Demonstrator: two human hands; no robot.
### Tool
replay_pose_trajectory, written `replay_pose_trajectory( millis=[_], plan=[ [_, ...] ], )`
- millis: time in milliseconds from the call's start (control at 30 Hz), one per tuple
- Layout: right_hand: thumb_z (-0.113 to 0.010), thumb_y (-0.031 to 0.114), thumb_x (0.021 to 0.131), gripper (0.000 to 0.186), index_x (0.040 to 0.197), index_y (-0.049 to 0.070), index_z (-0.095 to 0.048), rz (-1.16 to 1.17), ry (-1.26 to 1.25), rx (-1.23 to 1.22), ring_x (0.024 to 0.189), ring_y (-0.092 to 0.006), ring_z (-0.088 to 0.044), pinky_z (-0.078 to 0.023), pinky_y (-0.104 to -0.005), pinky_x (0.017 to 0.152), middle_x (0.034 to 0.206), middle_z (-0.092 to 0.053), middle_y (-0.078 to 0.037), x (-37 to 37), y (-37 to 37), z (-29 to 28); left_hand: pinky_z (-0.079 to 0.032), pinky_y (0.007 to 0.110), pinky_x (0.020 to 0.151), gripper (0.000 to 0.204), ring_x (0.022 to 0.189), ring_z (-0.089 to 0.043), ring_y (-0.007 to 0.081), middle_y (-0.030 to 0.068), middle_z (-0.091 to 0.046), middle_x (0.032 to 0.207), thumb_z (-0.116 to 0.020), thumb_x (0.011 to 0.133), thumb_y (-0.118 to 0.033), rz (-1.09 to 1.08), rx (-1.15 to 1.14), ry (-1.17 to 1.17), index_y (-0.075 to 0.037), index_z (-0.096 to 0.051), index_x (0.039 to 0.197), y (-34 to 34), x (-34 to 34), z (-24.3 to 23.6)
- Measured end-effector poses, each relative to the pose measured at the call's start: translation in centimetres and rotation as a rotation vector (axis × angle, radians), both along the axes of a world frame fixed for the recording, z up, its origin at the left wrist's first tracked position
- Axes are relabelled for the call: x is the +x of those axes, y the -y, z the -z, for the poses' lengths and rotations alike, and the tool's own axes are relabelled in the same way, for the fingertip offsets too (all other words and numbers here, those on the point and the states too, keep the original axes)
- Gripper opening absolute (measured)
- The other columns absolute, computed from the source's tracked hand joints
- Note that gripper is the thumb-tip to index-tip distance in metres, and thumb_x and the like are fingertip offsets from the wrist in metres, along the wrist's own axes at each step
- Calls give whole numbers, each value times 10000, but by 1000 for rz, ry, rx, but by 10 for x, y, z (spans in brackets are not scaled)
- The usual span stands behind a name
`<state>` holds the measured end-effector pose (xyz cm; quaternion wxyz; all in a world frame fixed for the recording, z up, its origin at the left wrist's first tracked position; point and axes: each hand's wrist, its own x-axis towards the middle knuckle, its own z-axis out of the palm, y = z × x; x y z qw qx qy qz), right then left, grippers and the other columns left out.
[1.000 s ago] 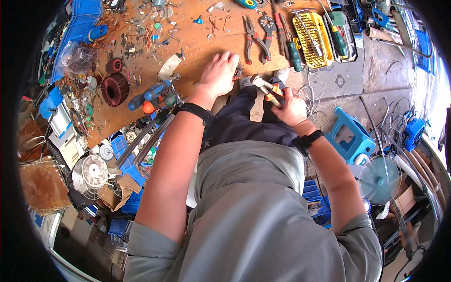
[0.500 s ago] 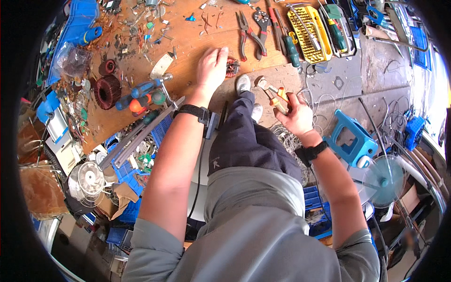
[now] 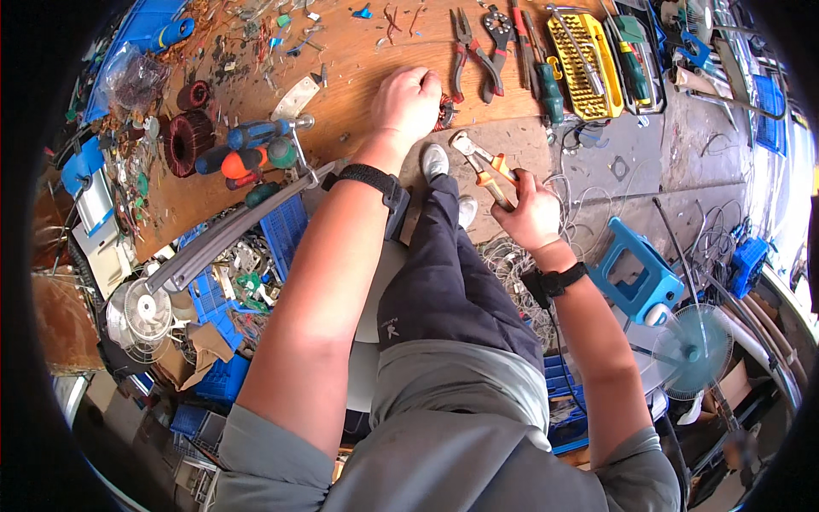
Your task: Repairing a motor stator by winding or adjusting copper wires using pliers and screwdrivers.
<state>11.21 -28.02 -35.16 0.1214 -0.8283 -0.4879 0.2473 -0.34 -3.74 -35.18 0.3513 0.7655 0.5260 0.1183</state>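
Note:
My left hand (image 3: 408, 106) is closed over a copper-wound coil (image 3: 445, 113) at the front edge of the wooden bench. Only the coil's reddish right side shows past my fingers. In my right hand (image 3: 531, 212) are end-cutting pliers (image 3: 488, 167) with orange-and-yellow handles. Their metal head points up and left, just below and right of the coil, and looks apart from it. My fingers wrap around the lower part of the handles.
Pliers (image 3: 474, 56), a dark plier-like tool (image 3: 499, 43) and a yellow bit case (image 3: 585, 68) lie beyond my hands. Larger coils (image 3: 189, 143) and screwdrivers (image 3: 256, 134) sit on the left by a metal bar (image 3: 247, 224). A blue stool (image 3: 636, 271) stands right.
The pliers' head has come closer to the coil, and the handles look wider apart. My left hand still covers the coil. The whole view has shifted slightly.

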Motion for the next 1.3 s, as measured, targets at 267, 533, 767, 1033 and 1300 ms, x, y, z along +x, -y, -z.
replay_pose_trajectory(
  millis=[267, 533, 767, 1033, 1300],
  plan=[
    [-794, 265, 691, 604, 1139, -4, -490, 5, -42, 286, 759, -371, -660, -541, -446, 679, 933, -629, -190, -6, -9, 31, -500, 503, 847, 379, 968, -637, 420, 183, -692, 976, -437, 926, -395, 16, -139, -64, -117, -694, 942, -1, 4, -15],
    [-801, 301, 683, 608, 1124, 10, -499, 90, -70, 505, 739, -354, -650, -539, -438, 679, 885, -618, -159, -1, 6, 19, -501, 497, 852, 380, 976, -641, 410, 174, -696, 999, -441, 923, -397, 26, -137, -83, -121, -700, 955, -3, -1, -11],
    [-784, 281, 702, 598, 1148, -2, -504, -13, -6, 191, 790, -360, -668, -547, -433, 693, 917, -646, -177, -5, 1, 29, -499, 499, 854, 381, 975, -641, 413, 170, -698, 994, -435, 922, -397, 42, -152, -119, -128, -703, 955, -1, 2, -14],
    [-787, 298, 697, 617, 1161, 4, -505, 11, 21, 69, 807, -367, -662, -541, -434, 697, 942, -643, -186, -10, -5, 39, -496, 503, 854, 388, 964, -632, 429, 193, -686, 991, -427, 912, -393, 26, -111, -45, -114, -696, 942, -2, 4, -12],
    [-794, 296, 700, 622, 1151, 3, -480, 22, 57, 114, 851, -373, -653, -539, -443, 708, 976, -611, -186, -19, -11, 38, -495, 501, 865, 391, 975, -634, 416, 190, -687, 991, -424, 915, -388, 47, -106, -67, -106, -694, 939, -3, 1, -11]
  ],
)
